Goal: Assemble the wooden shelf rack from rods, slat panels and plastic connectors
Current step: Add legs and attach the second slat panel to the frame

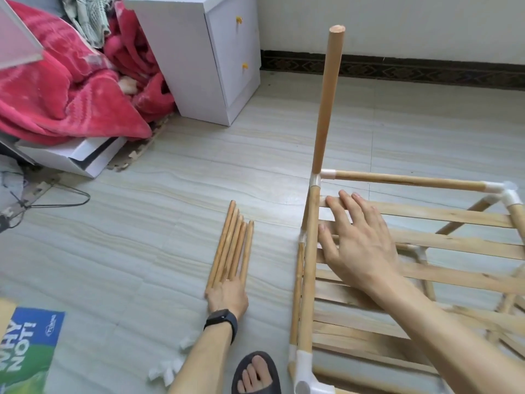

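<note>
Pale floor (142,223) carrying loose rods (233,245), left hand (227,295) upon their near ends, grip impossible to tell; right hand (358,245) flat, fingers (338,211) spread straight, on slat panel (454,220).
</note>
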`<state>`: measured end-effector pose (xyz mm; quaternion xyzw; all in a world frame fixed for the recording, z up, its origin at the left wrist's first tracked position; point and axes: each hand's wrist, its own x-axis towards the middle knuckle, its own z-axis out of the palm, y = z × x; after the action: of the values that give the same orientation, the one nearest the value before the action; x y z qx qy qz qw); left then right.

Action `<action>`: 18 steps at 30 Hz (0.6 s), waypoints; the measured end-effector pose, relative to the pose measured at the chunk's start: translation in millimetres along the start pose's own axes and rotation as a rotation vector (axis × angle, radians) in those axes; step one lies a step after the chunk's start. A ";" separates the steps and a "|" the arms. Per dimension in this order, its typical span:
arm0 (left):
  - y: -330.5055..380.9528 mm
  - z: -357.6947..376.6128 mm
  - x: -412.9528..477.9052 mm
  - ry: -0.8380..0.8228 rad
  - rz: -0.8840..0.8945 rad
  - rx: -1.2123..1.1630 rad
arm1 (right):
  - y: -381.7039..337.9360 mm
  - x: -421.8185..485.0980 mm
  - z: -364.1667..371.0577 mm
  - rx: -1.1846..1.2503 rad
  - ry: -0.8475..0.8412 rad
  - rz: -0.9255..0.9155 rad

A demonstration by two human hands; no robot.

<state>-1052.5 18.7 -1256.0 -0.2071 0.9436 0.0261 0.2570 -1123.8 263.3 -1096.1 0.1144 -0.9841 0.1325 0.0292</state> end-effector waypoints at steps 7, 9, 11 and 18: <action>-21.6 -61.7 -28.7 -0.530 -0.049 -1.227 | -0.6 -0.5 -2.9 0.031 0.004 0.000; -35.0 -84.5 -43.9 -0.589 0.020 -1.284 | -1.4 -2.8 -5.5 0.046 0.032 -0.003; -47.6 -109.5 -61.6 -0.611 0.116 -1.278 | -5.7 -6.9 -12.2 0.053 0.105 -0.036; -58.6 -203.8 -139.6 -0.640 0.467 -1.132 | -18.2 -37.6 -58.2 -0.060 0.155 -0.155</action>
<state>-1016.3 -13.9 -1006.8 -0.0829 0.6823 0.6292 0.3629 -1081.5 269.9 -1038.8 0.1783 -0.9707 0.1088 0.1189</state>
